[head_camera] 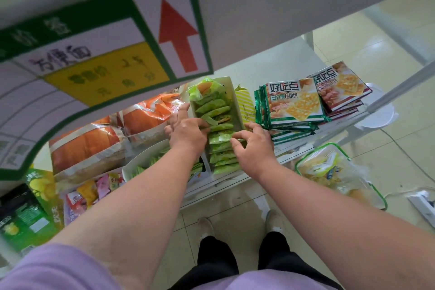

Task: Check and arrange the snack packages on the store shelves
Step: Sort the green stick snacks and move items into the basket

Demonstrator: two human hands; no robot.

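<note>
Left hand (188,132) and right hand (253,146) pinch green packets (220,128) inside the box's (229,82) walls.

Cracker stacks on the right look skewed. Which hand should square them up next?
Probably the right hand: it sits at the green packet box's right edge, beside the cracker stacks. The left hand works the box's far side and would have to cross over.
</note>
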